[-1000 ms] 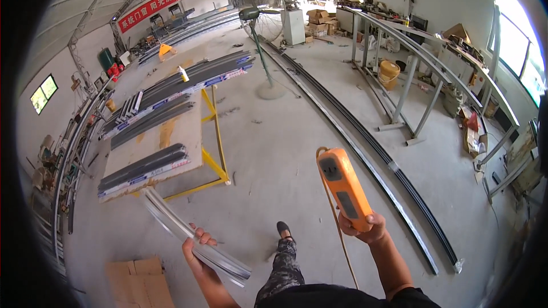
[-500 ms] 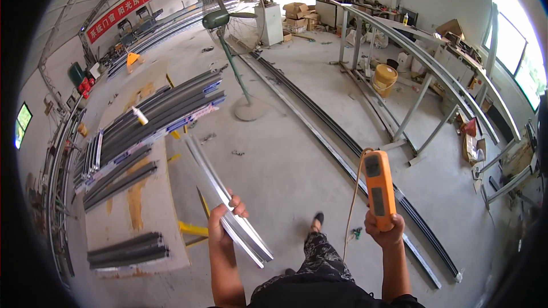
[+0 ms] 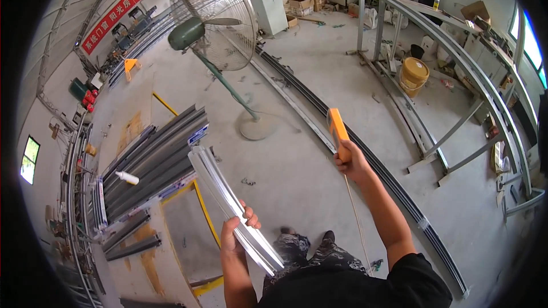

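My left hand (image 3: 240, 229) is wrapped round the lower part of a short bundle of silvery metal profiles (image 3: 220, 185), which slants up and left toward the table. In my right hand (image 3: 355, 162), held out ahead, is an orange handheld device (image 3: 337, 127), seen mostly from its side. A thin pale cord (image 3: 354, 208) hangs down from the device. Beyond the upper end of the bundle lie several long dark grey profiles (image 3: 165, 151) on the work table (image 3: 174, 268). A white bottle (image 3: 127, 177) rests on its side on top of them.
A green pedestal fan (image 3: 187, 33) stands ahead on a round base (image 3: 256, 127). Long dark profiles (image 3: 394, 185) run along the floor to the right. Further right are a metal frame rack (image 3: 446, 40) and a yellow bucket (image 3: 415, 74). A yellow table frame (image 3: 206, 211) is at left.
I have moved forward, and the fan and left table look closer. My right hand has risen and shifted left, turning the device edge-on. My left hand keeps its grip on the profiles.
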Available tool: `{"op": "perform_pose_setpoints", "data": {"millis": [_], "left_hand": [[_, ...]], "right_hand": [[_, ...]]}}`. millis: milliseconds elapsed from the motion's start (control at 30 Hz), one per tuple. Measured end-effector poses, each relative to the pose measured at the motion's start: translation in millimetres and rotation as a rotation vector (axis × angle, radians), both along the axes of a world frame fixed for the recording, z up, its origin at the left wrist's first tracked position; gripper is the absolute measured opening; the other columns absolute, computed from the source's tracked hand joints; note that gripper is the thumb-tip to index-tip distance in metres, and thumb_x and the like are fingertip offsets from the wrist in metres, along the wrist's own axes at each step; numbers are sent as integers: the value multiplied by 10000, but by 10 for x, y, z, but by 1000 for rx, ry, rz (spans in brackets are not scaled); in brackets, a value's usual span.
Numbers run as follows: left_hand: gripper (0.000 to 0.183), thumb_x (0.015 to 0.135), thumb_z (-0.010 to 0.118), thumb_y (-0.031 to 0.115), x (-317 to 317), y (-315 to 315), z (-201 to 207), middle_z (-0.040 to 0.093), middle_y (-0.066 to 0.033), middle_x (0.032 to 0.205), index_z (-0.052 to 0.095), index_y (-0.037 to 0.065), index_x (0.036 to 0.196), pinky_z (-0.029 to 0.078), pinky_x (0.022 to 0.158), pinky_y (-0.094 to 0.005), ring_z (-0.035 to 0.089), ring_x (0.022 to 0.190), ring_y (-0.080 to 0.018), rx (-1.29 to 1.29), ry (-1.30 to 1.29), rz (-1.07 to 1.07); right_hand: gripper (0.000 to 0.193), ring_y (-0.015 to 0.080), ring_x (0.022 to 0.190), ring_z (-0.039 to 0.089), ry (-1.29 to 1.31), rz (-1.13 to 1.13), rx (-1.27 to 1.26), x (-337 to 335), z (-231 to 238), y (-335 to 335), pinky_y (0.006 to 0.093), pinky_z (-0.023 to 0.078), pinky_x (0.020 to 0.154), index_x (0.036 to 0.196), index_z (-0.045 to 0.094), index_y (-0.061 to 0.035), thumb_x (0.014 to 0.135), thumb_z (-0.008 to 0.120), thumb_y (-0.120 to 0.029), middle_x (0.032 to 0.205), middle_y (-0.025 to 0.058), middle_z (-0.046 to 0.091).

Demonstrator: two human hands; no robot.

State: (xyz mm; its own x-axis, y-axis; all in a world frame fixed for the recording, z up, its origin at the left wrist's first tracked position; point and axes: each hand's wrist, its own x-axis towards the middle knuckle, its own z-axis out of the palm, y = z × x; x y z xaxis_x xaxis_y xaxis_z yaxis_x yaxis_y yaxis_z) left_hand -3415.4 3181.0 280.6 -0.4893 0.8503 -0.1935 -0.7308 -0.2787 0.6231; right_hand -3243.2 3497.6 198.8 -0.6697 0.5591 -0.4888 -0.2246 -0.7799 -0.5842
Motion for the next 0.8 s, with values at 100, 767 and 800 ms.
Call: {"op": "perform_pose_setpoints", "data": {"millis": [100, 767, 800], "left_hand": [[416, 742, 615, 182, -454, 647, -329, 475, -62, 876, 445, 81, 1109, 429, 731, -314, 480, 759, -157, -56, -162, -41], [381, 753, 634, 176, -2092, 4107, -4152, 500, -84, 901, 445, 65, 1065, 465, 689, -322, 502, 751, -167, -659, -505, -302], [371, 757, 638, 174, -2148, 4129, -4358, 500, -82, 900, 453, 68, 1060, 457, 684, -316, 497, 754, -162, -695, -547, -279]], "right_hand": [[476, 114, 551, 483, -46, -70, -437, -516, -824, 582, 200, 342, 413, 968, 405, -97, 748, 646, -443, 722, 60, 479], [533, 188, 522, 481, -616, -363, -957, -743, -5210, 1368, 270, 369, 411, 1012, 410, -145, 713, 630, -528, 732, 111, 520], [514, 181, 493, 477, -641, -279, -923, -1084, -5282, 1498, 264, 363, 396, 1000, 420, -135, 719, 639, -505, 700, 111, 514]]}}
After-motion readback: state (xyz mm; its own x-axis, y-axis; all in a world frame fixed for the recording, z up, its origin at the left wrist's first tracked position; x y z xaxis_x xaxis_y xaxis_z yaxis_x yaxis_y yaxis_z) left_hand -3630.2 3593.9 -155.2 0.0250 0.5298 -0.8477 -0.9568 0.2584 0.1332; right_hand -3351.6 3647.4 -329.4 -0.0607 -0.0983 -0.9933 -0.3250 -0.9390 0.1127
